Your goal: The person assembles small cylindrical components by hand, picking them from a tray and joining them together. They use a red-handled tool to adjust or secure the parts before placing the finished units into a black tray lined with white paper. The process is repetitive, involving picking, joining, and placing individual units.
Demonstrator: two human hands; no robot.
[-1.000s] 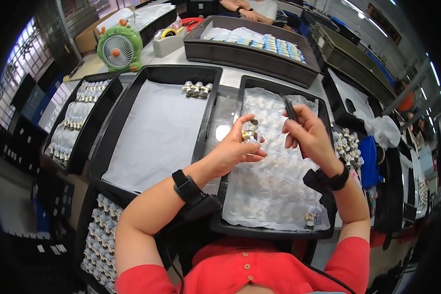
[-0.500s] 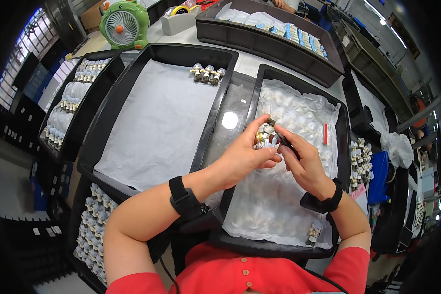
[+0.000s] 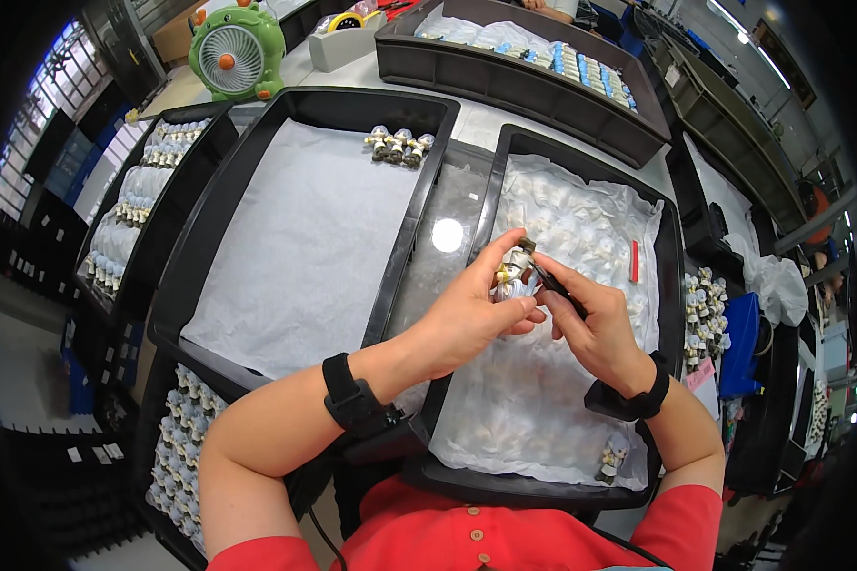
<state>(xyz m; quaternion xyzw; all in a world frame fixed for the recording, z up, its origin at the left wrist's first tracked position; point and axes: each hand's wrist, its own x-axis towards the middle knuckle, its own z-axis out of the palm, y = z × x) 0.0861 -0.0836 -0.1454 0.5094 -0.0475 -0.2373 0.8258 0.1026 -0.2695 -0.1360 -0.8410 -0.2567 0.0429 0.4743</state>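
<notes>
My left hand [image 3: 473, 309] grips a small white and gold figurine [image 3: 512, 277] above the right black tray [image 3: 674, 276]. My right hand [image 3: 592, 324] pinches a thin dark tool [image 3: 554, 282] whose tip touches the figurine. The tray below holds many small wrapped white pieces on white paper, with a red pen [image 3: 634, 261] lying on them. One small figurine [image 3: 609, 459] stands at the tray's near right corner. Both wrists wear black bands.
A middle black tray [image 3: 205, 224] lined with white paper carries three figurines [image 3: 397, 146] at its far edge. Trays of figurines stand at the left [image 3: 148, 181] and lower left. A green fan [image 3: 234, 49], a tape dispenser [image 3: 348, 33] and a long dark bin [image 3: 533, 71] sit farther back.
My hands came together: a second ago the right hand held the tool apart from the figurine, now its tip rests on the piece. The view has dipped slightly toward the trays.
</notes>
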